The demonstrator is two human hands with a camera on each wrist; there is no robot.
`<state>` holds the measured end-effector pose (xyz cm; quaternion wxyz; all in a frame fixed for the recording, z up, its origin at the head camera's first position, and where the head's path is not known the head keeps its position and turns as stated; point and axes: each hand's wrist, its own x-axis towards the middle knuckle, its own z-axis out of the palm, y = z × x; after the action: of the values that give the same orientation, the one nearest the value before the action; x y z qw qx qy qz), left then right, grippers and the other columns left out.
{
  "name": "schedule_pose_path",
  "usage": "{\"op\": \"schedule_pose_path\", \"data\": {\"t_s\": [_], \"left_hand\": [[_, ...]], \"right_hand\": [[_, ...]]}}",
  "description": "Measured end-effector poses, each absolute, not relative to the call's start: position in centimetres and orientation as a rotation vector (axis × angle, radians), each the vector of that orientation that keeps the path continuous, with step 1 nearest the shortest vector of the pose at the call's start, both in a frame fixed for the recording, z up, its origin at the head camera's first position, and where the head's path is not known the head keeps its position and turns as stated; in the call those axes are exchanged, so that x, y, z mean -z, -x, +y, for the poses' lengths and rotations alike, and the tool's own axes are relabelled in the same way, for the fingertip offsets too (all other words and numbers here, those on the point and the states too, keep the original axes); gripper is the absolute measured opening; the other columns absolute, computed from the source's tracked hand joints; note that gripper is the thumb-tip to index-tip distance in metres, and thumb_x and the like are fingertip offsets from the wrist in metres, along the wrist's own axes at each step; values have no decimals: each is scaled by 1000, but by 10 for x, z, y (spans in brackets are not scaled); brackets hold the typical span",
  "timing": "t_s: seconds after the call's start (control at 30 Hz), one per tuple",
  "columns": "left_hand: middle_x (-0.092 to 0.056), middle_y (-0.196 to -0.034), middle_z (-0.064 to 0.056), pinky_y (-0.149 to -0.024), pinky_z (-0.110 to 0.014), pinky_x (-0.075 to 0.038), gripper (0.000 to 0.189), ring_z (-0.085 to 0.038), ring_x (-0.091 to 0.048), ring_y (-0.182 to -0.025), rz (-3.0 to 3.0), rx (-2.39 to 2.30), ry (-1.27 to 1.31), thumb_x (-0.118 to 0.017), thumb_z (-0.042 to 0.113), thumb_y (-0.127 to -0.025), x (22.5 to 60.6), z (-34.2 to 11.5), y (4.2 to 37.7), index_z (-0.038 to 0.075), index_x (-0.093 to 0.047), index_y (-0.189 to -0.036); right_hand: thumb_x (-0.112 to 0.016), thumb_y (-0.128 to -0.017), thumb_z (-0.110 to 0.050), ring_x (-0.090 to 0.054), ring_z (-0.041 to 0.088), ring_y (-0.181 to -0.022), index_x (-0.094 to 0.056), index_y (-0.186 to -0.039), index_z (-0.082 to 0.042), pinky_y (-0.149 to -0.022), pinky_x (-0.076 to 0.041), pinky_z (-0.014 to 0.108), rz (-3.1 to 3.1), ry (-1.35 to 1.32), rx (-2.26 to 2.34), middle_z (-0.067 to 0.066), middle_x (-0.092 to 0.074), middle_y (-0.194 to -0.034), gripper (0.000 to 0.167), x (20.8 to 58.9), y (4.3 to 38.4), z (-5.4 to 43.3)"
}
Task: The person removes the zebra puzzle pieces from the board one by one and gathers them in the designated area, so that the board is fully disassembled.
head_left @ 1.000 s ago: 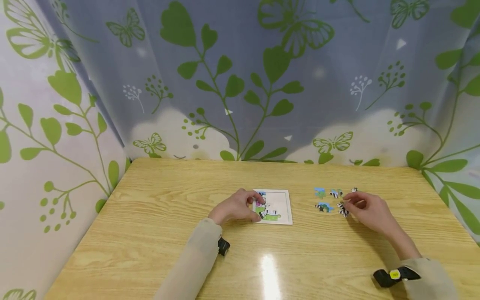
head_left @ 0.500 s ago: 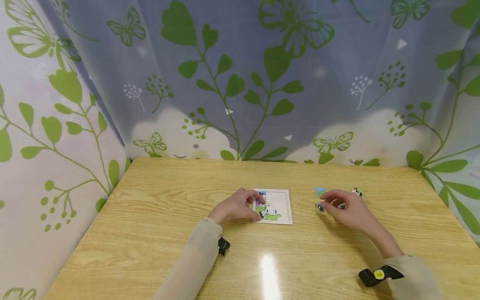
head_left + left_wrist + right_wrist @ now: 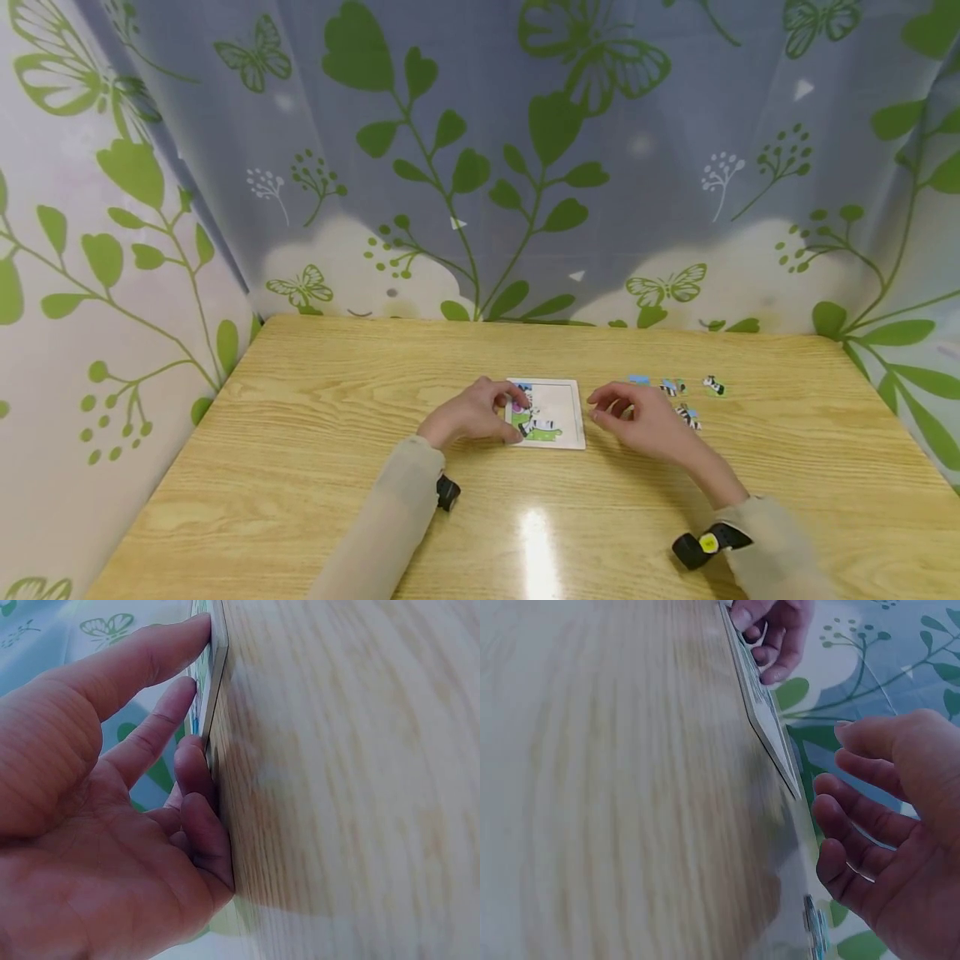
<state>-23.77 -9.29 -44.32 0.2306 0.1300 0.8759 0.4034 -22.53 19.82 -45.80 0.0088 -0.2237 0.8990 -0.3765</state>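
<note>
A square white jigsaw board (image 3: 566,417) lies on the table in the head view, its left part filled with zebra and green picture pieces (image 3: 542,430). My left hand (image 3: 472,414) rests at its left edge, thumb and index finger spread and touching its top. In the left wrist view, other fingers (image 3: 201,825) bend beside the board's edge. Just right of the board hovers my right hand (image 3: 637,418), fingers loosely bent. The right wrist view shows a gap between thumb and fingertips (image 3: 826,784), with no piece visible there.
Loose jigsaw pieces lie right of the board: a blue one (image 3: 638,380), a striped one (image 3: 669,387), a zebra piece (image 3: 714,386) and another striped one (image 3: 687,417). My right hand may cover more. A patterned curtain (image 3: 480,167) hangs behind the wooden table (image 3: 337,400).
My right hand has moved left from the loose pieces, across them, to beside the board's right edge. My left hand and the board have stayed in place.
</note>
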Motion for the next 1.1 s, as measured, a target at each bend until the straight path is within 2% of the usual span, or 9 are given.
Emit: {"op": "schedule_pose_path", "data": {"t_s": [0.43, 0.8, 1.1], "left_hand": [[-44, -113, -6, -82, -37, -36, 39, -22, -40, -100, 2404, -1111, -345, -86, 15, -80, 446, -92, 240, 23, -68, -113], [-44, -113, -6, -83, -38, -35, 38, -22, -40, -101, 2413, -1095, -339, -86, 16, -80, 447, -92, 241, 24, -68, -113], [-44, -110, -6, -82, -37, -35, 39, -22, -41, -98, 2431, -1066, -348, -86, 16, -80, 446, -91, 241, 22, -68, -113]], "right_hand": [[-73, -94, -18, -61, 8, -76, -73, -107, -12, -68, -51, 25, 2679, 756, 1162, -3, -69, -87, 14, 462, 229, 167], [-79, -88, -20, -46, 7, -67, -77, -103, -11, -61, -40, 24, 2756, 846, 1039, 2, -61, -85, 18, 463, 226, 154], [-81, -87, -19, -47, 10, -70, -78, -100, -13, -63, -39, 25, 2777, 779, 1020, 4, -61, -88, 14, 465, 223, 150]]}}
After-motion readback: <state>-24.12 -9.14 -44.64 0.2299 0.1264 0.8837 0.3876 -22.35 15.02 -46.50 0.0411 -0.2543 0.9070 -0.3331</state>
